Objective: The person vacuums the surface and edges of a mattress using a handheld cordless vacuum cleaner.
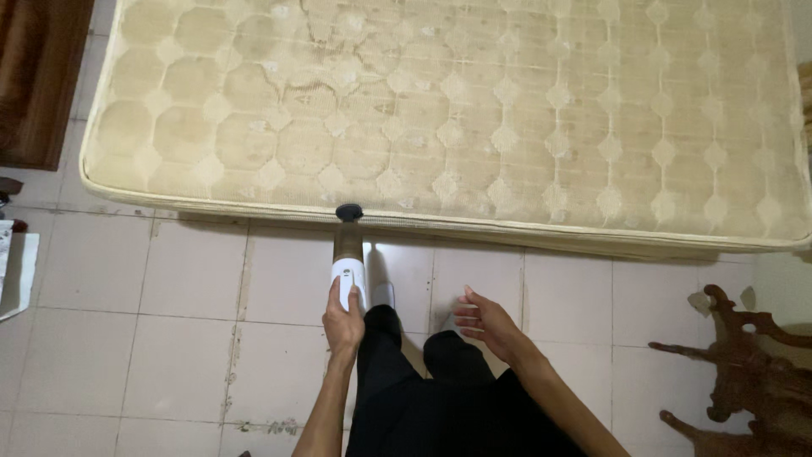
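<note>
Handheld vacuum (348, 254), at centre frame, is pressing its black nozzle to the mattress (457, 110) front edge; the left hand (342, 317) is clasping its white body, the right hand (486, 322) hanging released. Stains are remaining across the quilted top.

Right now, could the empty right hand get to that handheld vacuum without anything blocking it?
Probably yes. The right hand hangs open beside the handheld vacuum, which the left hand grips. Only bare floor tiles and the person's knees lie between.
</note>
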